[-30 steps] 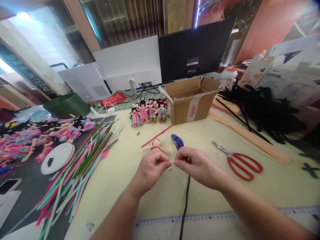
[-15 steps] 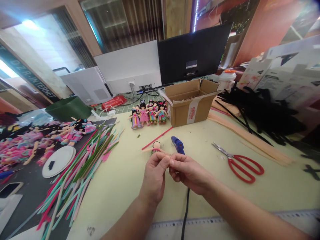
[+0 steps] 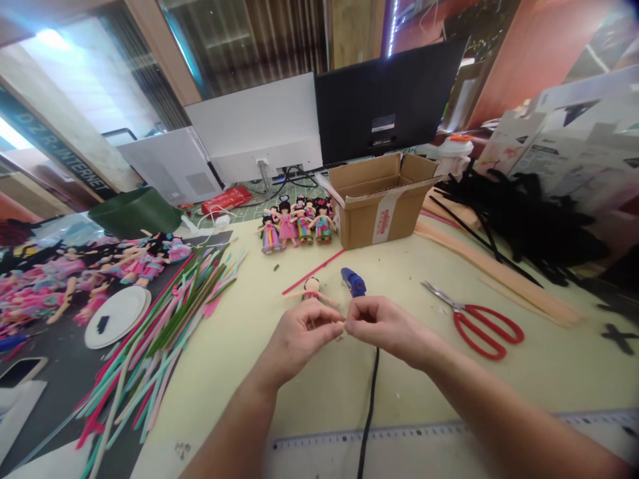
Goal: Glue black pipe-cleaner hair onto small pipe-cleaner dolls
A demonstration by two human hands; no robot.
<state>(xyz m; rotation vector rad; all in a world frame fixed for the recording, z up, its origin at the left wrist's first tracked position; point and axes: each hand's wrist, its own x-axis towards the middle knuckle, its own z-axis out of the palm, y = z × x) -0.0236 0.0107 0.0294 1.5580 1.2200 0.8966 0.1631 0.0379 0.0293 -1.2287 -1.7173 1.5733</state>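
A small pipe-cleaner doll (image 3: 312, 286) with a pale round head, dark hair edge and outstretched arms shows just beyond my left hand (image 3: 304, 332). That hand is closed around the doll's lower body, which its fingers hide. My right hand (image 3: 382, 329) is closed in a pinch, its fingertips meeting those of the left. Whatever lies between the right fingertips is too small to make out. Right behind the right hand is a blue tool (image 3: 353, 282), and a black cable (image 3: 370, 412) runs from below the hands to the table's near edge.
Red-handled scissors (image 3: 474, 322) lie on the right, a red stem (image 3: 312, 271) beyond the doll. Finished dolls (image 3: 297, 223) stand beside a cardboard box (image 3: 384, 213). Coloured pipe cleaners (image 3: 164, 326) spread at left, black ones (image 3: 529, 219) at right. A ruler (image 3: 429, 431) edges the front.
My hands have turned slightly, with the left moving left and the knuckles of the right rising. More of the doll's upper body shows. The camera view has shifted a little.
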